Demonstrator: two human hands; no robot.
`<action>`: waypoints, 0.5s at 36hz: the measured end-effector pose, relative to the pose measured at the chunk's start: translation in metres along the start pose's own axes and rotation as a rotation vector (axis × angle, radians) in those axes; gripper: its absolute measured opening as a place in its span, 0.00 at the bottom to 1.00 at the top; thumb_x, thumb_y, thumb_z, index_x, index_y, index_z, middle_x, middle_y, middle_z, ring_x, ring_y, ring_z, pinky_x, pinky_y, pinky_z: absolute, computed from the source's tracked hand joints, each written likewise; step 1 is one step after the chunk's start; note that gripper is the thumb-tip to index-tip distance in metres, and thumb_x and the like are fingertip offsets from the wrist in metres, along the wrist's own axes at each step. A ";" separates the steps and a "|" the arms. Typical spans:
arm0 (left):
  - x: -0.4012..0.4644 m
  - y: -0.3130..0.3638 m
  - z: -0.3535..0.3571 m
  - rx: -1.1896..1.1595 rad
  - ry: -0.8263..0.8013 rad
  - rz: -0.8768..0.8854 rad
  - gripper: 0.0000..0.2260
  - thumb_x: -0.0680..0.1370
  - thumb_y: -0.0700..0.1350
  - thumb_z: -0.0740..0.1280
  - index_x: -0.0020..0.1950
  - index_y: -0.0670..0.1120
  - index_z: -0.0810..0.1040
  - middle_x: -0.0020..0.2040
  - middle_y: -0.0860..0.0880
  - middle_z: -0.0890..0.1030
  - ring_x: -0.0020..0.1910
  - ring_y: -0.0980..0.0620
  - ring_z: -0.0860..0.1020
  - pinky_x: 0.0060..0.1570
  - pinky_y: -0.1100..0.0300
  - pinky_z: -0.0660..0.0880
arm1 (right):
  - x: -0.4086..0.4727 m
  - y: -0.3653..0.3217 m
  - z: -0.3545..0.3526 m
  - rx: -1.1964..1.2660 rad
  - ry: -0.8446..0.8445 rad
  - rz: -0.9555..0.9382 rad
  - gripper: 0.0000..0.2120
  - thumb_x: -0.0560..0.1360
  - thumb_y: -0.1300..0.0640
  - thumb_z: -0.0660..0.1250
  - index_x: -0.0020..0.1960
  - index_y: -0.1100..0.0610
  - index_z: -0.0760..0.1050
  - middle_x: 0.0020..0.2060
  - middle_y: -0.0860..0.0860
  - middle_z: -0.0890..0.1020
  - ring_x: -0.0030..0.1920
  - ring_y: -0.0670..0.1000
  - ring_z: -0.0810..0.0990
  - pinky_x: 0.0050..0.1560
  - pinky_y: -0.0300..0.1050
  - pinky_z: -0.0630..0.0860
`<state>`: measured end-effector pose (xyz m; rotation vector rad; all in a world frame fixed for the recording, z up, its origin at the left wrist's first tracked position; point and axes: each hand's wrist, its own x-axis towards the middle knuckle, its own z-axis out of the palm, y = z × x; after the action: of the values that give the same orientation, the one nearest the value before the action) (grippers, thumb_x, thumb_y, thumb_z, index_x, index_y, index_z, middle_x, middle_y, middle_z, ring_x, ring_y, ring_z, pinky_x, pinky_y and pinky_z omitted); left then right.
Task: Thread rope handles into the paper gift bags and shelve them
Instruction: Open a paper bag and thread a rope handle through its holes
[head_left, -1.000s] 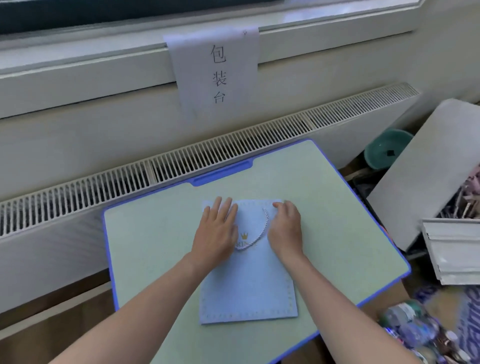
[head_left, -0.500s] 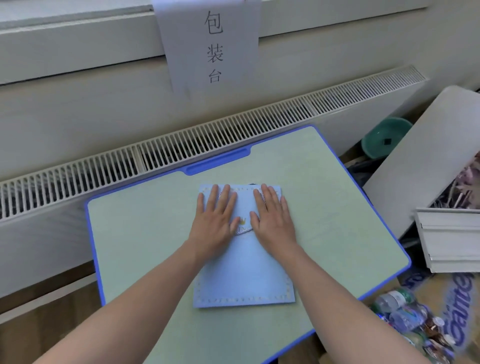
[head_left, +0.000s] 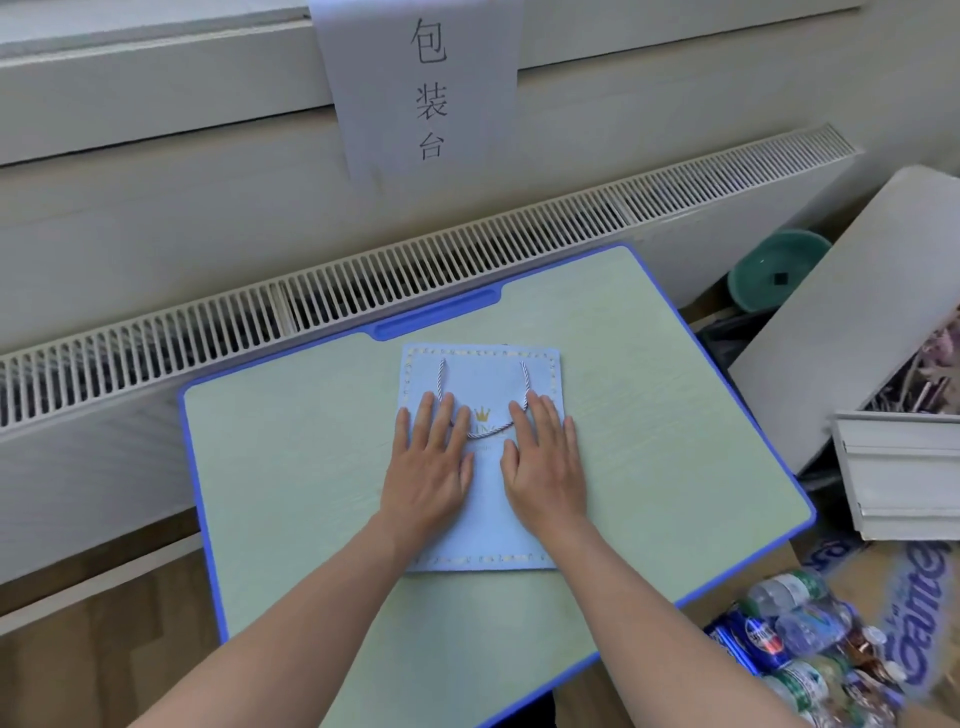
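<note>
i have both hands flat on the gift bag (head_left: 480, 499), which lies flattened on the desk (head_left: 291, 467) right under my palms. my left hand (head_left: 428, 467) has its fingers spread and straight, pressing the left half of the bag; my right hand (head_left: 545, 462) does the same on the right half, fingers relaxed and flat, pinching nothing. the rope handle (head_left: 485, 405) is already through the two holes just beyond my fingertips and loops down between my hands, with its lowest part passing under or beside the inner fingers.

i judge the step in hand to be smoothing the bag flat with the handle seated. to do it well i'd keep the pressure even through both palms and stroke outward from the middle, so the paper creases along its own folds and not across the printed crown. i'd keep the loop lying flat on the face, not bunched under a finger, or it may dent the paper.

beyond my fingertips sits the radiator grille (head_left: 415, 280) with a paper sign (head_left: 426, 88) above it. off to my right are a leaning white board (head_left: 841, 291), a green basin (head_left: 774, 270) and, nearer my right elbow, a pack of bottles (head_left: 800, 639). nothing lies between my hands and the bag; i see no shelf from here.
</note>
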<state>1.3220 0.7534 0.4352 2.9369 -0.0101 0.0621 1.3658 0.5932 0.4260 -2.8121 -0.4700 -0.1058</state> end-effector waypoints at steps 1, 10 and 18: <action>-0.001 0.001 -0.001 0.004 0.016 0.002 0.22 0.79 0.50 0.53 0.71 0.43 0.65 0.70 0.40 0.73 0.72 0.40 0.62 0.67 0.38 0.58 | 0.001 -0.001 -0.001 0.009 0.002 -0.001 0.23 0.77 0.53 0.54 0.69 0.58 0.73 0.70 0.57 0.72 0.72 0.54 0.65 0.71 0.56 0.58; -0.032 0.004 0.000 -0.019 -0.005 0.128 0.23 0.77 0.54 0.57 0.69 0.45 0.75 0.71 0.41 0.72 0.70 0.34 0.68 0.66 0.34 0.60 | -0.034 0.005 -0.008 0.061 0.159 -0.012 0.20 0.77 0.57 0.55 0.68 0.56 0.67 0.70 0.59 0.71 0.72 0.55 0.66 0.72 0.58 0.59; -0.029 0.007 -0.003 -0.067 -0.117 0.086 0.24 0.76 0.55 0.57 0.68 0.45 0.70 0.70 0.39 0.72 0.69 0.35 0.66 0.64 0.35 0.59 | -0.034 0.003 -0.013 0.011 0.108 0.121 0.22 0.73 0.52 0.60 0.66 0.54 0.69 0.66 0.58 0.74 0.64 0.58 0.75 0.59 0.55 0.75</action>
<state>1.2933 0.7476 0.4380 2.8680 -0.1528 -0.0950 1.3343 0.5759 0.4339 -2.7980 -0.2750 -0.2269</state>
